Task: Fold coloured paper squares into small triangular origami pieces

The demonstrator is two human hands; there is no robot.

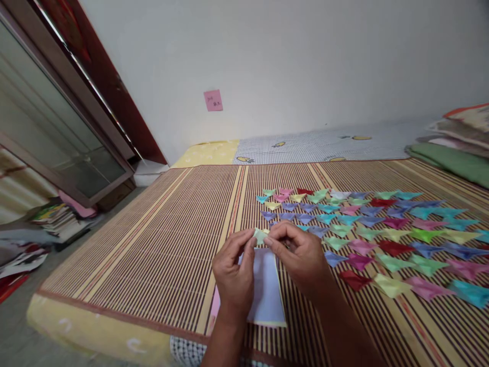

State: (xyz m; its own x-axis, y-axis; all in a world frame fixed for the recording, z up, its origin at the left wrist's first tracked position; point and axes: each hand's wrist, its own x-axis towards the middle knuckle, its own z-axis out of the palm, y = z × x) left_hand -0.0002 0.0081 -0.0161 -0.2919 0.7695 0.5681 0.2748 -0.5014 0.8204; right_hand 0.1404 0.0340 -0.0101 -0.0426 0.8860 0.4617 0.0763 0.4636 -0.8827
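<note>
Between my two hands is a small piece of pale green folded paper (260, 236), held up just above the mat. My left hand (235, 267) pinches its left edge with thumb and forefinger. On the other side my right hand (300, 255) grips the right edge the same way. Under the hands lies a stack of paper sheets (266, 290), bluish-white on top, with pink showing at the left. Rows of small folded paper shapes (393, 247) in many colours spread to the right, some close beside my right hand.
A striped bamboo mat (153, 244) covers the bed. Folded bedding (454, 158) is piled at the far right. On the wall (290, 66) hangs a pink note (213, 100). Books (53, 221) and a glass-panelled door (64, 122) stand at the left, past the bed's edge.
</note>
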